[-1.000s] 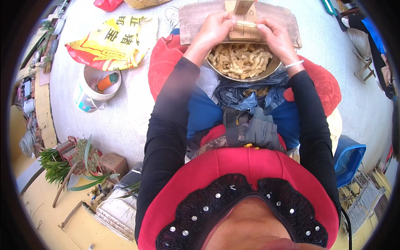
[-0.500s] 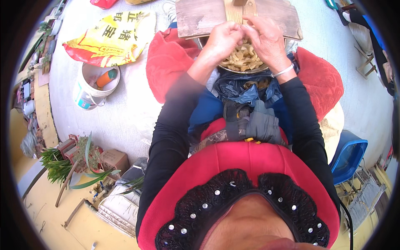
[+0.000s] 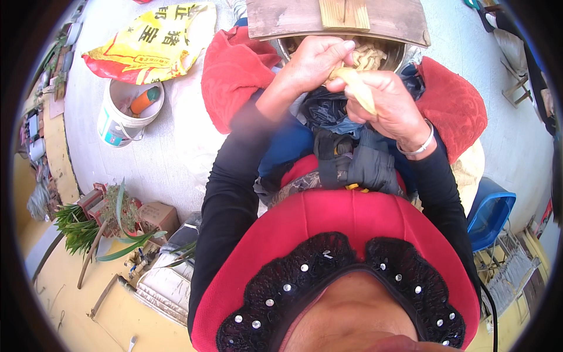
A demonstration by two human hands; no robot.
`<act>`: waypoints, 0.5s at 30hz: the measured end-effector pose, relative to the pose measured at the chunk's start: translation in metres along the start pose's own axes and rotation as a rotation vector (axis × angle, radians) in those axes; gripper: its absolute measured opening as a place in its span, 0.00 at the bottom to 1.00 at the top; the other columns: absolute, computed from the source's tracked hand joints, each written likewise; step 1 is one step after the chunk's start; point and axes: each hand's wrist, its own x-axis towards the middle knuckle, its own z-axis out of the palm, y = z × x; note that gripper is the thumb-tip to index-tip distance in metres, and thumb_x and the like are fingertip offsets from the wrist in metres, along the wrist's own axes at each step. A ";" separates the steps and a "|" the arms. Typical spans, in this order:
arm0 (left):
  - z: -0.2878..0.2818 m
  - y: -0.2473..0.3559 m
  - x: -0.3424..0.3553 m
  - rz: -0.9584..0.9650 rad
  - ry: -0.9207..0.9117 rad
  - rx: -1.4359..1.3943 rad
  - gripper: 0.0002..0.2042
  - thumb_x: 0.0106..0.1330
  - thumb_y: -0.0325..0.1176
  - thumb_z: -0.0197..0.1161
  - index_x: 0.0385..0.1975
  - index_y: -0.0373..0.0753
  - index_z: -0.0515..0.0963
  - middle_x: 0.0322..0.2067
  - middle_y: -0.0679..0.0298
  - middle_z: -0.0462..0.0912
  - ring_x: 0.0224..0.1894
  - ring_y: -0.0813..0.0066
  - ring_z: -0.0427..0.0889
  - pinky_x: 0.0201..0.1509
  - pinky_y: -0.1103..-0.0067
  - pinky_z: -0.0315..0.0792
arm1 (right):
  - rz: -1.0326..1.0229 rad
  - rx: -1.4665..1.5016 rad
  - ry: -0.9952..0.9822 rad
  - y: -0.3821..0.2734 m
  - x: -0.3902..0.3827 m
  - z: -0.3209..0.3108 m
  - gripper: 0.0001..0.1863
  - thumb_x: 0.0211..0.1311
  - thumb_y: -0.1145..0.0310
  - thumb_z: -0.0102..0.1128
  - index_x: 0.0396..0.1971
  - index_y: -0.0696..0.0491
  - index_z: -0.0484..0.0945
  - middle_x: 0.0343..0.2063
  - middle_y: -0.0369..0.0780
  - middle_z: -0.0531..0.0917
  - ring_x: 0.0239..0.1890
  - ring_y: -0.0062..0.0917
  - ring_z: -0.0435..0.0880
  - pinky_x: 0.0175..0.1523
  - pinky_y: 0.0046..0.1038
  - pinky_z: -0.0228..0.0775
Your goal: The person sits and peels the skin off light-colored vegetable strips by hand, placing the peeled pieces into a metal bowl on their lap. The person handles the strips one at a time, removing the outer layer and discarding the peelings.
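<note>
A pale yellow strip, its exact kind not clear, lies across the fingers of my right hand, which is closed around it. My left hand meets it at the strip's upper end, thumb and fingers pinched together there; the fingertips partly hide the grip. Just beyond my hands, a metal basin holds a heap of similar pale strips. Over its far side lies a wooden board, bearing a lighter wood block with a thin upright spike.
Dark plastic bags lie in my lap, between red cloths over my knees. To the left stand a white bucket with an orange-and-green object and a yellow printed sack. A blue plastic container sits at right.
Both hands have come nearer to me from over the basin, the right one lower and turned. The pale strip now shows between them. The view has shifted a little.
</note>
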 end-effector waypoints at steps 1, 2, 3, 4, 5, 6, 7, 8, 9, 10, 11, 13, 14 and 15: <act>0.006 0.003 -0.003 0.005 0.031 -0.132 0.18 0.72 0.44 0.54 0.29 0.36 0.80 0.17 0.73 0.73 0.19 0.88 0.66 0.21 0.85 0.59 | -0.090 0.124 -0.082 0.001 -0.002 -0.007 0.12 0.70 0.68 0.53 0.43 0.59 0.82 0.15 0.30 0.71 0.16 0.11 0.64 0.23 0.17 0.58; 0.015 0.018 -0.010 -0.091 0.062 -0.194 0.19 0.72 0.47 0.53 0.31 0.35 0.78 0.17 0.73 0.71 0.17 0.88 0.63 0.19 0.86 0.56 | -0.178 0.127 -0.049 0.003 0.002 -0.012 0.14 0.70 0.67 0.53 0.46 0.58 0.81 0.15 0.30 0.71 0.16 0.11 0.64 0.23 0.17 0.58; 0.021 0.015 -0.016 -0.090 0.052 -0.314 0.21 0.73 0.50 0.50 0.31 0.36 0.76 0.15 0.74 0.67 0.16 0.89 0.60 0.18 0.87 0.54 | -0.266 0.130 -0.017 0.003 0.007 -0.016 0.15 0.70 0.66 0.53 0.49 0.58 0.80 0.15 0.30 0.71 0.16 0.10 0.64 0.23 0.17 0.58; 0.028 0.021 -0.024 -0.105 0.079 -0.308 0.21 0.73 0.51 0.49 0.32 0.37 0.75 0.15 0.74 0.66 0.16 0.89 0.60 0.18 0.87 0.53 | -0.283 0.034 0.082 0.001 0.015 -0.018 0.16 0.70 0.64 0.54 0.50 0.58 0.79 0.15 0.30 0.71 0.16 0.10 0.63 0.23 0.17 0.57; 0.036 0.026 -0.028 -0.116 0.096 -0.302 0.21 0.73 0.51 0.49 0.32 0.38 0.74 0.15 0.74 0.66 0.16 0.89 0.59 0.18 0.88 0.53 | -0.356 -0.045 0.143 0.006 0.022 -0.029 0.15 0.70 0.65 0.55 0.50 0.57 0.80 0.18 0.31 0.74 0.18 0.11 0.67 0.25 0.16 0.61; 0.039 0.024 -0.030 -0.052 0.046 -0.278 0.18 0.74 0.45 0.51 0.36 0.34 0.76 0.23 0.71 0.74 0.24 0.86 0.70 0.27 0.87 0.65 | -0.392 -0.159 0.265 0.012 0.028 -0.033 0.15 0.70 0.65 0.55 0.49 0.58 0.80 0.21 0.32 0.77 0.21 0.12 0.71 0.28 0.17 0.65; 0.050 0.021 -0.030 -0.039 0.107 -0.339 0.15 0.72 0.41 0.54 0.39 0.33 0.76 0.28 0.69 0.76 0.29 0.85 0.73 0.34 0.87 0.68 | -0.419 -0.271 0.387 0.017 0.033 -0.034 0.15 0.70 0.65 0.55 0.48 0.58 0.80 0.24 0.33 0.81 0.23 0.14 0.75 0.30 0.19 0.69; 0.060 0.018 -0.029 -0.019 0.162 -0.398 0.12 0.71 0.36 0.56 0.43 0.32 0.76 0.33 0.68 0.78 0.35 0.84 0.76 0.40 0.87 0.72 | -0.506 -0.380 0.391 0.024 0.036 -0.041 0.14 0.70 0.66 0.54 0.48 0.57 0.81 0.26 0.34 0.82 0.25 0.15 0.78 0.32 0.20 0.71; 0.061 0.013 -0.028 -0.024 0.162 -0.399 0.11 0.70 0.35 0.58 0.43 0.33 0.76 0.31 0.69 0.77 0.33 0.85 0.74 0.38 0.88 0.69 | -0.593 -0.490 0.395 0.033 0.039 -0.049 0.13 0.70 0.67 0.54 0.47 0.56 0.81 0.28 0.35 0.84 0.27 0.17 0.80 0.34 0.21 0.72; 0.059 0.008 -0.028 -0.028 0.168 -0.400 0.10 0.69 0.34 0.59 0.43 0.34 0.76 0.30 0.70 0.75 0.31 0.86 0.71 0.36 0.88 0.66 | -0.676 -0.600 0.396 0.036 0.040 -0.051 0.12 0.70 0.67 0.54 0.46 0.56 0.81 0.30 0.36 0.86 0.29 0.19 0.82 0.35 0.22 0.74; 0.058 0.006 -0.028 -0.045 0.177 -0.398 0.09 0.68 0.35 0.61 0.41 0.36 0.76 0.25 0.73 0.72 0.25 0.89 0.66 0.28 0.89 0.60 | -0.665 -0.712 0.438 0.037 0.038 -0.053 0.12 0.69 0.68 0.54 0.46 0.54 0.82 0.31 0.37 0.86 0.30 0.21 0.84 0.36 0.22 0.74; 0.054 0.004 -0.029 -0.097 0.175 -0.397 0.08 0.68 0.36 0.62 0.37 0.39 0.75 0.20 0.76 0.69 0.18 0.92 0.60 0.20 0.90 0.53 | -0.643 -0.933 0.523 0.036 0.036 -0.054 0.11 0.68 0.69 0.54 0.46 0.51 0.82 0.33 0.39 0.86 0.32 0.25 0.86 0.36 0.23 0.75; 0.051 0.000 -0.029 -0.131 0.163 -0.398 0.07 0.68 0.35 0.61 0.36 0.39 0.75 0.20 0.76 0.69 0.18 0.92 0.60 0.20 0.91 0.53 | -0.635 -0.988 0.568 0.037 0.035 -0.055 0.09 0.65 0.68 0.56 0.42 0.48 0.82 0.30 0.41 0.84 0.30 0.32 0.85 0.33 0.25 0.74; 0.048 -0.003 -0.030 -0.166 0.152 -0.399 0.06 0.68 0.35 0.61 0.35 0.39 0.75 0.21 0.76 0.70 0.18 0.92 0.60 0.20 0.91 0.53 | -0.605 -1.072 0.572 0.035 0.034 -0.056 0.08 0.65 0.67 0.57 0.40 0.49 0.82 0.29 0.41 0.83 0.30 0.34 0.84 0.33 0.26 0.74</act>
